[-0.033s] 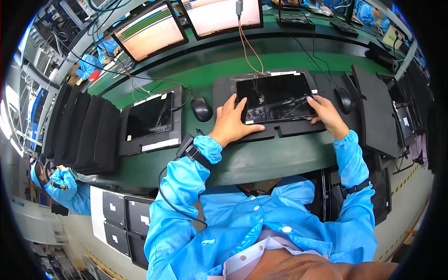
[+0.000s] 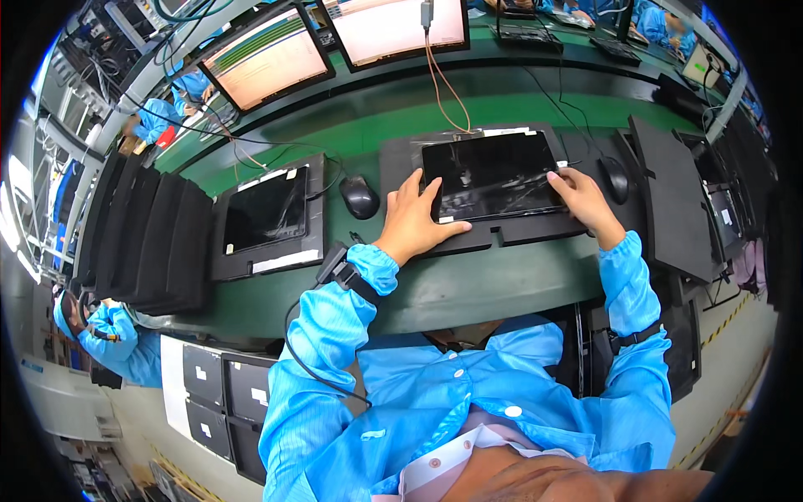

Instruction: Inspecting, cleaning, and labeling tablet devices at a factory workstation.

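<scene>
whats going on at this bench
A person in a blue coat has both hands on a dark tablet lying flat in a black tray on the green bench. The left hand presses its near left corner, the right hand its right edge. A thin cable runs to its far edge. A second tablet lies untouched to the left, beside a mouse.

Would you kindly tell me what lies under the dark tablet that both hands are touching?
The dark tablet rests in a black tray on the green bench. Whatever lies directly beneath the tablet is covered.
</scene>
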`<state>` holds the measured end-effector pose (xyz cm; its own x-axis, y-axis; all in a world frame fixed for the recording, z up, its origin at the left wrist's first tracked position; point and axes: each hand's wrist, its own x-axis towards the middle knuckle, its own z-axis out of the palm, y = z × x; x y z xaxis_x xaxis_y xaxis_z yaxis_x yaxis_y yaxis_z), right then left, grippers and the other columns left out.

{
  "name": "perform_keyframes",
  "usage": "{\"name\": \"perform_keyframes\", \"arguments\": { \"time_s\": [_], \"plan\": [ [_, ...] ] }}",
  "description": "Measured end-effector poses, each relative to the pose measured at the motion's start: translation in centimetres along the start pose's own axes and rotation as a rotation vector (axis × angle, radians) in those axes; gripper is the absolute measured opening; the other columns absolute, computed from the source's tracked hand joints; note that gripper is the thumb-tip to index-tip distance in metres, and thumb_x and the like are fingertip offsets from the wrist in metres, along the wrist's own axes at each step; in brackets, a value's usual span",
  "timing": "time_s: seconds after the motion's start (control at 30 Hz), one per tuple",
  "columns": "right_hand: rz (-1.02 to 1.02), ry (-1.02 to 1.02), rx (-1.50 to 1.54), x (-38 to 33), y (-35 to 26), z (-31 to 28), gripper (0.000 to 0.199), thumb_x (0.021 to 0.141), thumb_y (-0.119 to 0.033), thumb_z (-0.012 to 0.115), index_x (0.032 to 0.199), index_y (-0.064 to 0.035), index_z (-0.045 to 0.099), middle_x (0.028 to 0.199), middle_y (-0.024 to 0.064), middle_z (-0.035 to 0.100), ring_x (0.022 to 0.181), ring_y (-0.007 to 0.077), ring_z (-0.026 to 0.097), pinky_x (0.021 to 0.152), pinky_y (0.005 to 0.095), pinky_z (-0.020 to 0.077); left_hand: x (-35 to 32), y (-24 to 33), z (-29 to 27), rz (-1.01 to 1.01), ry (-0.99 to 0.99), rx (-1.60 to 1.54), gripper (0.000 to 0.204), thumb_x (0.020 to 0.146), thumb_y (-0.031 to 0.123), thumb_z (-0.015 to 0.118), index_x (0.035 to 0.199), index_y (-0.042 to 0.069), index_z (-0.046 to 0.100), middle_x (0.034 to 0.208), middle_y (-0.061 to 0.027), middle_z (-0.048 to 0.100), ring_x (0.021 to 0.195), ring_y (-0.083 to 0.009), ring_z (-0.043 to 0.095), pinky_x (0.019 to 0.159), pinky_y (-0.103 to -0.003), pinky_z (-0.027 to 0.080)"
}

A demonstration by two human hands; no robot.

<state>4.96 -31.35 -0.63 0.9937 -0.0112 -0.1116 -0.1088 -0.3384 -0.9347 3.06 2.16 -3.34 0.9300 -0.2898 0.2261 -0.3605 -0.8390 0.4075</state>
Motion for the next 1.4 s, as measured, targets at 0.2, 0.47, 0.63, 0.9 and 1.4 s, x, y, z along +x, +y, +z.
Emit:
{"name": "perform_keyframes", "arguments": {
  "time_s": [0.2, 0.47, 0.63, 0.9, 1.4],
  "plan": [
    [-0.504, -0.077, -0.597, -1.4, 0.7, -1.6, 0.066, 0.077, -0.024, 0.086, 0.134, -0.0011, 0.062, 0.104, 0.0070, 0.055, 0.076, 0.0199, 0.050, 0.071, 0.0329, 0.0468, 0.1, -0.2, 0.4, 0.080, 0.106, 0.049, 0.085, 0.078, 0.056, 0.081, 0.139, -0.001, 0.059, 0.152, -0.0295, 0.042, 0.140, -0.0428, 0.040, 0.112, -0.049, 0.033],
    [-0.488, -0.013, -0.661, -2.3, 0.2, -0.1, 0.053, 0.080, -0.025, 0.084, 0.127, -0.0054, 0.068, 0.110, 0.0106, 0.060, 0.090, 0.0263, 0.063, 0.079, 0.0366, 0.0518, -0.1, -1.2, 1.6, 0.209, 0.247, 0.101, 0.074, 0.084, 0.051, 0.076, 0.133, -0.003, 0.061, 0.144, -0.0304, 0.050, 0.131, -0.0454, 0.049, 0.106, -0.050, 0.039],
    [-0.892, 0.005, -0.853, -2.8, -5.7, 6.0, 0.040, 0.086, -0.024, 0.078, 0.119, -0.0039, 0.071, 0.126, 0.0151, 0.064, 0.110, 0.0351, 0.064, 0.093, 0.0448, 0.0517, -2.7, -2.5, -3.7, 0.131, 0.251, -0.008, 0.064, 0.087, 0.039, 0.073, 0.135, -0.001, 0.059, 0.145, -0.0259, 0.052, 0.136, -0.0382, 0.049, 0.118, -0.052, 0.030],
    [-1.269, -0.252, -0.598, 5.8, -11.9, 28.9, 0.032, 0.091, -0.025, 0.069, 0.113, -0.0024, 0.071, 0.117, 0.0153, 0.067, 0.117, 0.0340, 0.059, 0.099, 0.0446, 0.0473, -13.0, -18.4, -11.7, -0.538, 0.158, 0.347, 0.097, 0.079, 0.054, 0.074, 0.152, -0.001, 0.042, 0.164, -0.0286, 0.024, 0.156, -0.0401, 0.014, 0.122, -0.065, 0.004],
    [-0.975, -0.442, -0.712, 4.7, -20.4, 36.1, 0.038, 0.091, -0.035, 0.070, 0.107, -0.0004, 0.065, 0.094, 0.0206, 0.069, 0.090, 0.0291, 0.069, 0.080, 0.0411, 0.0513, -14.6, -23.3, -10.7, -0.139, 0.699, 0.489, 0.044, 0.072, 0.011, 0.071, 0.115, 0.005, 0.066, 0.111, -0.0113, 0.064, 0.115, -0.0320, 0.059, 0.103, -0.047, 0.043]
  ]
}}
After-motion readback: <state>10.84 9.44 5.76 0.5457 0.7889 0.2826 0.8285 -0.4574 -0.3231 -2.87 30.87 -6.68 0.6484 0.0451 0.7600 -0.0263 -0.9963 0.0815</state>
